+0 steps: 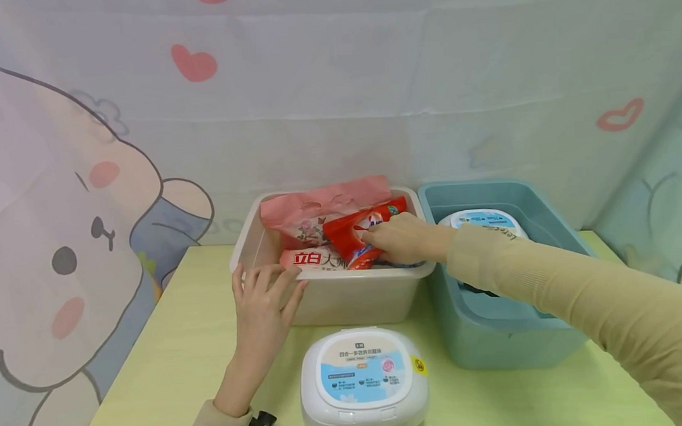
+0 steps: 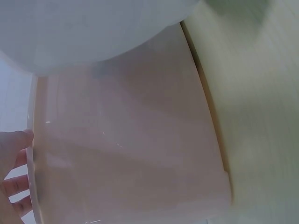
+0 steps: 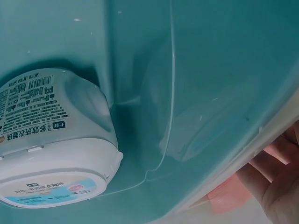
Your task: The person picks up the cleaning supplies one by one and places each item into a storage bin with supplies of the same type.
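My right hand [image 1: 399, 238] grips a red plastic pouch [image 1: 350, 233] with white and blue print, over the right side of the white bin [image 1: 350, 298]. Its palm hides part of the pouch. In the right wrist view the right hand [image 3: 278, 179] shows beyond the teal bin's edge. At the bin's front left corner, my left hand [image 1: 265, 299] holds the rim, fingers over the top and thumb at the front. The left wrist view has the left hand [image 2: 14, 172] along that rim. Inside lie a pink flowered bag [image 1: 323, 204] and a white-and-red packet [image 1: 311, 259].
A white lidded tub [image 1: 365, 371] with a blue label stands on the table in front of the white bin. To the right, the teal bin [image 1: 507, 345] holds a similar tub [image 3: 56, 149], partly behind my right sleeve. A patterned cloth [image 1: 335, 86] hangs behind the table [image 1: 180, 328].
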Demonstrator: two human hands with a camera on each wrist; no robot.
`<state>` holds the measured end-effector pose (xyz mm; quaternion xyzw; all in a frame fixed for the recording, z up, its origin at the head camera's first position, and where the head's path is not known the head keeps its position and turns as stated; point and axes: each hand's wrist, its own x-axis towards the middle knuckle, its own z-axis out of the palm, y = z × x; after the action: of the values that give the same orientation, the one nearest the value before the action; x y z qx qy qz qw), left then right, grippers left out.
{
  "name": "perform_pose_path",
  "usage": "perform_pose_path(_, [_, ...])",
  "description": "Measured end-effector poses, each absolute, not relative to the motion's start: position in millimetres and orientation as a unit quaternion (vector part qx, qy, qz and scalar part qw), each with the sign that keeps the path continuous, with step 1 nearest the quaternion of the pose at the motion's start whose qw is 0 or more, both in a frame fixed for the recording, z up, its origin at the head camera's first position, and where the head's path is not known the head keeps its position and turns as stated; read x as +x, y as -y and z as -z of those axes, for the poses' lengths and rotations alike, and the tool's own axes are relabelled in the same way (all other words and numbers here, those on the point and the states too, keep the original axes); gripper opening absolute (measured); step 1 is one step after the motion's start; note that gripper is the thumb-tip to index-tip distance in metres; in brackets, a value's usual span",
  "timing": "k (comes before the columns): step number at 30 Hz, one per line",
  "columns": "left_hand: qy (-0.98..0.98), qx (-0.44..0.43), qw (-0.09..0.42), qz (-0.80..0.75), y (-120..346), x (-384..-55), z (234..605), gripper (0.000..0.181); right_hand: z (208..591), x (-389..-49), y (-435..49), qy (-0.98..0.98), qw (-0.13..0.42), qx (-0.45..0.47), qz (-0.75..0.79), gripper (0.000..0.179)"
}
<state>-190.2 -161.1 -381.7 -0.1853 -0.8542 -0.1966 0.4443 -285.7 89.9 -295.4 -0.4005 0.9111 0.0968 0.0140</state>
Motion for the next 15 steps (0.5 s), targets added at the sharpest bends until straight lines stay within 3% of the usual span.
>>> perform_pose_path(8, [0.851,-0.185,0.451,0.197,160.9,-190.8,383.5,0.023,297.7,-282.7,-93.4,-0.914,0.083,-0.392,-0.071,0.051])
perform_pose_path(15, [0.856,-0.182,0.440,0.203,161.1,-189.8,381.7,0.023,295.8,-283.7,-94.9,-0.916,0.094,-0.386,-0.065,0.053])
